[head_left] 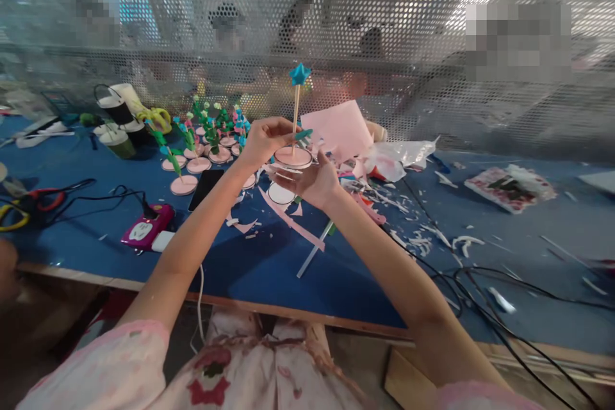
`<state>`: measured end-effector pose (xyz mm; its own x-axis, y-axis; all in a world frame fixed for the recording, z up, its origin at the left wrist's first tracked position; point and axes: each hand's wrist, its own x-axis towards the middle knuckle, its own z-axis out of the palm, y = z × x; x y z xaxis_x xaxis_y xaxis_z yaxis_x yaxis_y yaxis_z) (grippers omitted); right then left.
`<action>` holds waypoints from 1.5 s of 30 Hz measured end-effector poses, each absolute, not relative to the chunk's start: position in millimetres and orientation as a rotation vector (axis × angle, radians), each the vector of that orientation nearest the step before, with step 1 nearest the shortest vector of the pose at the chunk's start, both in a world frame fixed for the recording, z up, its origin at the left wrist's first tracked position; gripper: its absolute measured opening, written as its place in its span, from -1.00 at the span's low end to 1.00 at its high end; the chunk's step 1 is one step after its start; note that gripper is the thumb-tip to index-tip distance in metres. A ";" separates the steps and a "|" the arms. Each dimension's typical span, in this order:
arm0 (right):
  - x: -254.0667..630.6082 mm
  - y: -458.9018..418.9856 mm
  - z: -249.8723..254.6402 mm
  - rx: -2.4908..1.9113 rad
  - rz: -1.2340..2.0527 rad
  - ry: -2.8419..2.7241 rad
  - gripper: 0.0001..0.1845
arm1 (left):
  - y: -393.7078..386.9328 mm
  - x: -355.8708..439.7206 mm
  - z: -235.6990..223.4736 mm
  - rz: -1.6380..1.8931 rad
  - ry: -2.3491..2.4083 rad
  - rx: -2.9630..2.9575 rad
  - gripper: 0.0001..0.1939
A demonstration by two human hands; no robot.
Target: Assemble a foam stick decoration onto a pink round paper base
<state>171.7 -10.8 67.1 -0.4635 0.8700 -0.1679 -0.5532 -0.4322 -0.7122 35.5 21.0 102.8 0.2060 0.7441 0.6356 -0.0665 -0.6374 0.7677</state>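
Note:
Between my hands stands an upright thin wooden stick [296, 106] with a blue star [300, 73] on top and a round pink base [293, 156] at its foot. My left hand [264, 142] is closed, thumb and fingers pinching at the stick's lower part. A small green leaf-shaped piece [303, 134] pokes out past those fingertips; how it is attached cannot be made out. Underneath, my right hand [317, 180] is palm up and bears the base on its fingers. A white disc [281, 193] with a dark rim lies on the table below.
Several finished-looking flower stems on pink discs [184, 184] stand at left, beside a black phone [206, 189]. A purple power adapter [148, 228], scissors [29, 208] and cups [118, 141] are further left. Pink sheet [339, 129], paper scraps, a glue stick [314, 250] and black cables [480, 295] lie around.

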 end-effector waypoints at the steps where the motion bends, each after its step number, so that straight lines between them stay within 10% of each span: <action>1: 172.9 -14.0 69.1 -0.595 2.034 -0.717 -0.20 | 19.9 36.2 103.2 1.505 0.643 1.806 -0.67; 45: 165.1 -32.1 79.2 -0.290 2.045 -0.575 -0.46 | 14.8 38.1 102.8 1.477 0.648 1.768 -0.64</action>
